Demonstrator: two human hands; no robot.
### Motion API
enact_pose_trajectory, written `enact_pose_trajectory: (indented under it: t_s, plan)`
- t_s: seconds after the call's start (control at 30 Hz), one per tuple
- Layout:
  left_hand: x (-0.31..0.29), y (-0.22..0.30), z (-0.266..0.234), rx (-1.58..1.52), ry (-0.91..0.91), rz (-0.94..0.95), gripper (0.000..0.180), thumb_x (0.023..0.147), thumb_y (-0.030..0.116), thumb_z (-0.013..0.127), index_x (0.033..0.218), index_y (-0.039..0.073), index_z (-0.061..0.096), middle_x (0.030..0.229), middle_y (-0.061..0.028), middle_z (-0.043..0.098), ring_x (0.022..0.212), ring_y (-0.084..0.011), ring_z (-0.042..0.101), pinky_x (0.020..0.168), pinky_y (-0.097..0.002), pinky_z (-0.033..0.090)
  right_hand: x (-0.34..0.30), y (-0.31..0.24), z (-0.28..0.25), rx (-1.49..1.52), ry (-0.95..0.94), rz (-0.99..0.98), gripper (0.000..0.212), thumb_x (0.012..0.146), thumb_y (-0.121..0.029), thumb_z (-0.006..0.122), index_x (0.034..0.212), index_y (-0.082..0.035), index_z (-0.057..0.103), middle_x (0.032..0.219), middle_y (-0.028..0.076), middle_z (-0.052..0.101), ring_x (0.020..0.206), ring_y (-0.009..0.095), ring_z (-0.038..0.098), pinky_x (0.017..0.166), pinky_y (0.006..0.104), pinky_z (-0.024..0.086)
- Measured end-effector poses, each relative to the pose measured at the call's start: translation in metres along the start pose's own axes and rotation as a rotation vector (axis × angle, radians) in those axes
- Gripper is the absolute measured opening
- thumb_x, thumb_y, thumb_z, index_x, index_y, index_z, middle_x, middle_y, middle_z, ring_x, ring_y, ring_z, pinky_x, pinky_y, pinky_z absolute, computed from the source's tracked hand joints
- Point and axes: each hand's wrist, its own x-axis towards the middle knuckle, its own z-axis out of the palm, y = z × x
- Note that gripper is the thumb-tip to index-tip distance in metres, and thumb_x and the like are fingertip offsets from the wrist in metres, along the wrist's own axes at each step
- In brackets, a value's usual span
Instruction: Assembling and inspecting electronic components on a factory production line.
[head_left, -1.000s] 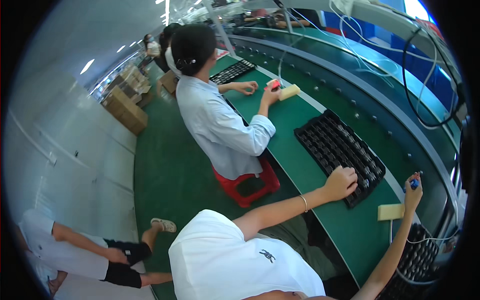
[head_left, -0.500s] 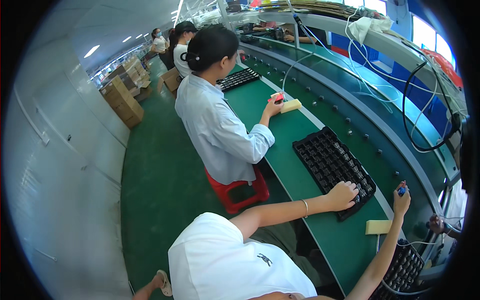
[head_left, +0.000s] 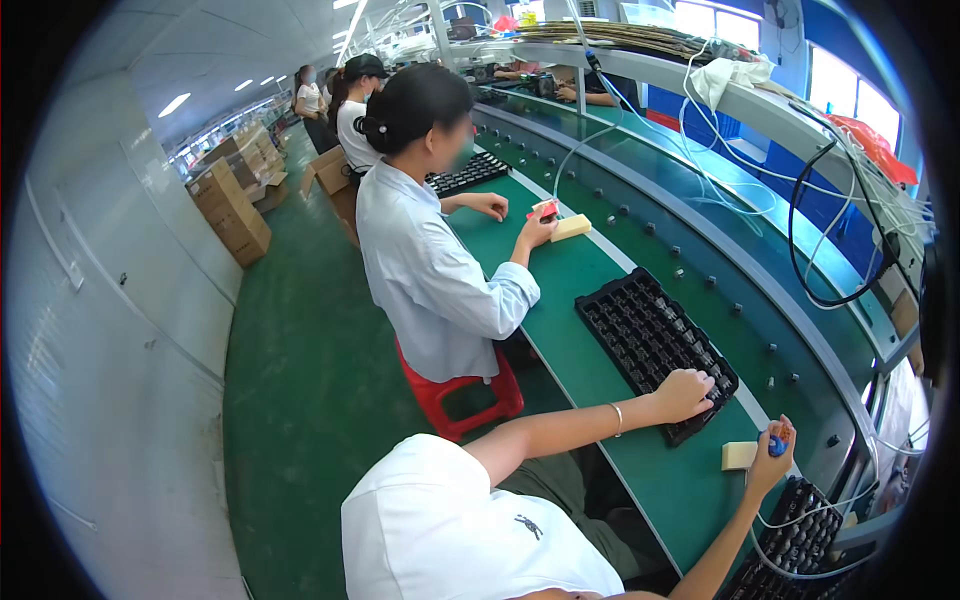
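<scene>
My left hand (head_left: 684,396) rests over the near end of a black compartment tray (head_left: 650,335) full of small dark parts. Its fingers are bent and closed at the tray's right edge, and whatever sits between them is hidden. Further right, my right hand (head_left: 774,452) grips a small blue-and-orange hand tool (head_left: 778,444), above the belt-side edge of the green worktop. A pale yellow block (head_left: 739,456) is just left of that hand. Below it lies a second black tray (head_left: 795,530), also with dark parts, partly crossed by a pale tube.
Small metal parts stand in a row on the conveyor (head_left: 710,280) beyond the green worktop (head_left: 590,368). A co-worker (head_left: 430,240) on a red stool (head_left: 465,400) sits to the left, holding a red tool by another yellow block (head_left: 571,228). Cables (head_left: 800,215) hang at the upper right.
My right hand has come nearer, from over the conveyor's edge to beside the yellow block, with the tool still in it. My left hand stays on the tray. The whole view has shifted slightly.
</scene>
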Motion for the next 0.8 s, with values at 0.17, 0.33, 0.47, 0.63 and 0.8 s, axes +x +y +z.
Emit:
enact_pose_trajectory:
  t_s: [0.17,0.33,0.47,0.63,0.8]
  plan:
    - [0.019,0.000,0.011,0.049,-0.079,-0.062,0.030,0.077,0.028,0.071,0.087,0.003,0.058,0.087,-0.0145,0.061,0.084,-0.0291,0.063,0.070,-0.0412,0.052,-0.011,-0.004,-0.003,-0.077,0.062,-0.058,0.033,0.083,0.003,0.059,0.116,0.002,0.060,0.090,0.006,0.064,0.082,0.012,0.060,0.078,0.0266,0.049]
    - [0.030,0.004,0.023,0.130,0.023,0.001,0.024,0.077,0.023,0.069,0.087,0.003,0.061,0.091,-0.0152,0.060,0.090,-0.0307,0.060,0.073,-0.0398,0.052,-0.009,0.003,-0.009,-0.182,0.089,-0.086,0.033,0.082,-0.001,0.062,0.116,-0.002,0.062,0.094,0.010,0.068,0.081,0.016,0.064,0.078,0.0302,0.051]
    - [0.031,-0.002,0.031,0.115,0.061,0.048,0.017,0.078,0.017,0.067,0.087,0.003,0.061,0.092,-0.0154,0.059,0.091,-0.0314,0.060,0.073,-0.0411,0.052,-0.008,0.010,-0.009,-0.227,0.086,-0.108,0.032,0.084,-0.004,0.063,0.116,-0.003,0.062,0.094,0.010,0.068,0.081,0.015,0.063,0.077,0.0293,0.051]
    - [0.032,-0.001,0.030,0.047,0.058,0.017,0.019,0.078,0.017,0.067,0.089,0.003,0.062,0.094,-0.0153,0.059,0.092,-0.0317,0.060,0.073,-0.0414,0.052,-0.012,0.002,-0.006,-0.216,0.092,-0.091,0.033,0.081,-0.003,0.062,0.113,-0.003,0.063,0.096,0.012,0.069,0.082,0.020,0.066,0.078,0.0318,0.051]
    - [0.039,0.000,0.026,0.341,0.023,-0.118,0.028,0.076,0.022,0.071,0.095,0.004,0.063,0.096,-0.0113,0.061,0.094,-0.0259,0.061,0.074,-0.0376,0.050,-0.013,0.002,-0.008,-0.161,0.079,-0.076,0.033,0.081,-0.002,0.062,0.114,-0.003,0.062,0.092,0.011,0.068,0.081,0.019,0.065,0.077,0.0317,0.051]
